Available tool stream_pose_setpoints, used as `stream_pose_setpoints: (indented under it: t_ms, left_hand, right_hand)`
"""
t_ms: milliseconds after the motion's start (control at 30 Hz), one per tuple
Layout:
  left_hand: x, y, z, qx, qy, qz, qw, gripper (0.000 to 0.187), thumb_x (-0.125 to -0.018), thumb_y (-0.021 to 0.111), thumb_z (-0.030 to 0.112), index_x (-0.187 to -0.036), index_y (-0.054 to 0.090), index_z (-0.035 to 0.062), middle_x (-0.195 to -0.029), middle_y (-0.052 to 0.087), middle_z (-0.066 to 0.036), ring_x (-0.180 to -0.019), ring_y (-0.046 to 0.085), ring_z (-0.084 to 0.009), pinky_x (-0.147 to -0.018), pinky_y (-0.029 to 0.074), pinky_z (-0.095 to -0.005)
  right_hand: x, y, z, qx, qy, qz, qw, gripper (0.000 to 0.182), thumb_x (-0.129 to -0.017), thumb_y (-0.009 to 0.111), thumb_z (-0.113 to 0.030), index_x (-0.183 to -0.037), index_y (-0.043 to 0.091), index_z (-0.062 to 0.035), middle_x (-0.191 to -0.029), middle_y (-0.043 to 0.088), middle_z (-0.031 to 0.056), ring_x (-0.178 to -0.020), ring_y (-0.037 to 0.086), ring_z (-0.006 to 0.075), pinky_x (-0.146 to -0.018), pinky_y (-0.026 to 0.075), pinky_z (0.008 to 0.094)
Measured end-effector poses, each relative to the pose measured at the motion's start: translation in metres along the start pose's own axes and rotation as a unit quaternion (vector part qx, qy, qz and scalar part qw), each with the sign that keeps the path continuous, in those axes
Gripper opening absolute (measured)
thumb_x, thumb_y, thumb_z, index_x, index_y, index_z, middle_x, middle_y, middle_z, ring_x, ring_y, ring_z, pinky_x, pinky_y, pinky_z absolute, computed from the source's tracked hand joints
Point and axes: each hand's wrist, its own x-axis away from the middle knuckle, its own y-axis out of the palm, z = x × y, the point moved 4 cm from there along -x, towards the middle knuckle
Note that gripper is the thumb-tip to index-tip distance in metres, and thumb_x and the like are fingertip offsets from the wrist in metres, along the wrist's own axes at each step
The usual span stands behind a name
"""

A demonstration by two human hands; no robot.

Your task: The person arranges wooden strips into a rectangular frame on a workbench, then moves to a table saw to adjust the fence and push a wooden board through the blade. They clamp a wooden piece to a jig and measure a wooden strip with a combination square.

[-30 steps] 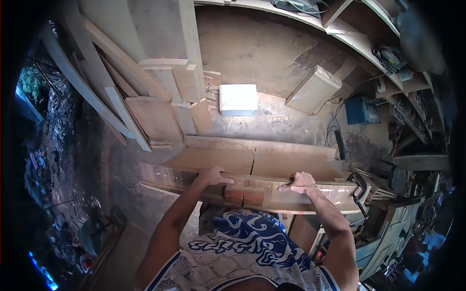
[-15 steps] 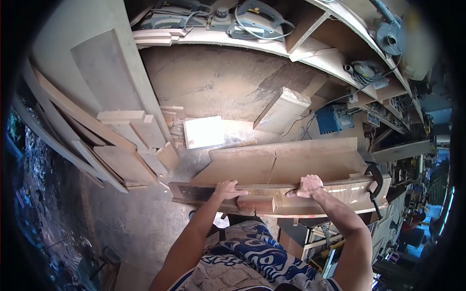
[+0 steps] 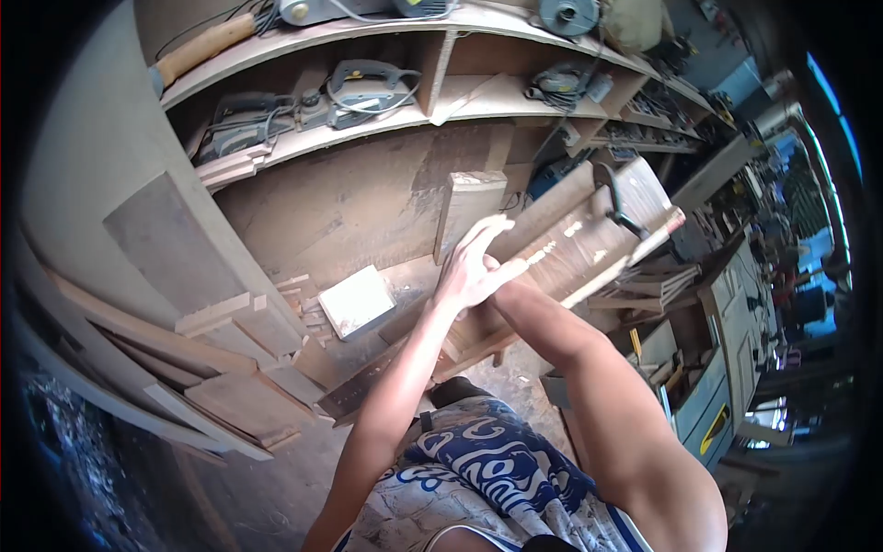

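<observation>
My left hand (image 3: 466,269) is raised above a long wooden bench beam (image 3: 561,247), fingers stretched out and holding nothing. Against it, crossing underneath, is my right hand (image 3: 492,287); most of its fingers are hidden behind the left palm. The two hands touch or overlap. The beam runs diagonally, from below my left forearm up to the right. A dark clamp (image 3: 614,198) grips its far right end. The hands and forearms cover the beam's middle.
Shelves (image 3: 451,92) at the back hold power planers (image 3: 363,92) and a coiled-cord tool (image 3: 556,85). Boards (image 3: 244,396) lean at left near a white block (image 3: 357,302). A thick wood block (image 3: 467,207) stands behind the beam. A drawer cabinet (image 3: 708,396) is at right.
Both hands have left the beam's top and come together above it. The view has turned and tilted up, so the beam now appears diagonal and more shelves show.
</observation>
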Motion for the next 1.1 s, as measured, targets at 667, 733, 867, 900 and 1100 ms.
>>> stream_pose_setpoints:
  t_ms: [667, 733, 867, 900, 1100]
  left_hand:
    - [0.131, -0.180, 0.182, 0.114, 0.046, 0.156, 0.980, 0.026, -0.098, 0.060, 0.013, -0.116, 0.068, -0.0045, -0.112, 0.073, -0.013, -0.096, 0.067, -0.0149, -0.085, 0.053, -0.0291]
    - [0.172, -0.220, 0.184, 0.029, 0.029, 0.172, 0.984, 0.030, -0.100, 0.057, 0.015, -0.117, 0.064, -0.0086, -0.125, 0.067, -0.023, -0.115, 0.066, -0.0261, -0.104, 0.051, -0.0389]
    - [0.259, -0.295, 0.181, -0.051, -0.011, 0.302, 0.952, 0.031, -0.102, 0.060, 0.020, -0.120, 0.063, -0.0053, -0.123, 0.068, -0.021, -0.101, 0.071, -0.0225, -0.092, 0.057, -0.0328]
    - [0.279, -0.311, 0.181, -0.036, -0.023, 0.339, 0.940, 0.031, -0.102, 0.061, 0.022, -0.118, 0.062, -0.0039, -0.118, 0.070, -0.019, -0.099, 0.070, -0.0198, -0.087, 0.057, -0.0300]
    - [0.414, -0.431, 0.151, -0.071, -0.087, 0.562, 0.820, 0.022, -0.101, 0.063, 0.029, -0.106, 0.060, 0.0080, -0.088, 0.061, 0.000, -0.081, 0.064, -0.0106, -0.074, 0.057, -0.0234]
  right_hand:
    - [0.159, -0.006, -0.364, 0.020, -0.413, 0.015, 0.911, 0.028, -0.082, 0.060, -0.014, -0.104, 0.077, -0.0081, -0.103, 0.074, 0.0151, -0.103, 0.070, 0.0337, -0.089, 0.055, 0.0460]
    - [0.229, -0.038, -0.321, -0.044, -0.461, 0.005, 0.886, 0.025, -0.091, 0.062, -0.025, -0.102, 0.074, -0.0070, -0.096, 0.074, 0.0154, -0.092, 0.071, 0.0350, -0.081, 0.054, 0.0485]
    - [0.281, -0.136, -0.191, -0.270, -0.387, 0.576, 0.668, 0.033, -0.088, 0.069, -0.028, -0.110, 0.073, -0.0028, -0.123, 0.069, 0.0174, -0.117, 0.064, 0.0361, -0.103, 0.049, 0.0440]
    - [0.278, -0.162, -0.163, -0.243, -0.313, 0.665, 0.633, 0.040, -0.086, 0.073, -0.030, -0.116, 0.069, -0.0046, -0.128, 0.065, 0.0190, -0.120, 0.060, 0.0388, -0.102, 0.049, 0.0470]
    - [0.127, -0.180, -0.166, -0.179, -0.180, 0.701, 0.666, 0.049, -0.088, 0.065, -0.052, -0.063, 0.067, -0.0100, -0.066, 0.064, 0.0086, -0.068, 0.063, 0.0279, -0.068, 0.045, 0.0417]
